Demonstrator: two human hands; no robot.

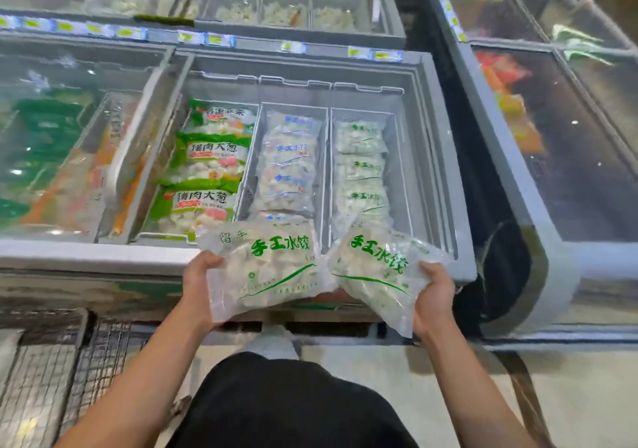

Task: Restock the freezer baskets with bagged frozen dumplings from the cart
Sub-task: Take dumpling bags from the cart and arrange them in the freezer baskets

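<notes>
Left hand (pixel 196 275): fingers curled under the edge of the left bag (pixel 266 268), thumb on top, gripping it. Right hand (pixel 435 292): fingers wrapped round the outer edge of the right bag (pixel 376 271), gripping it. Both bags clear, green print, full of pale dumplings; inner corners touching, held just above the freezer's (pixel 445 157) near rim. Lid slid open. Inside, three baskets side by side: left basket (pixel 253 171) holds green-labelled bags; middle basket (pixel 324 157) holds blue-print bags; right basket (pixel 397 164) holds green-print bags matching the two held. Right bag hangs over the near end of the right basket. Wire cart (pixel 45 378) at lower left, on the floor.
</notes>
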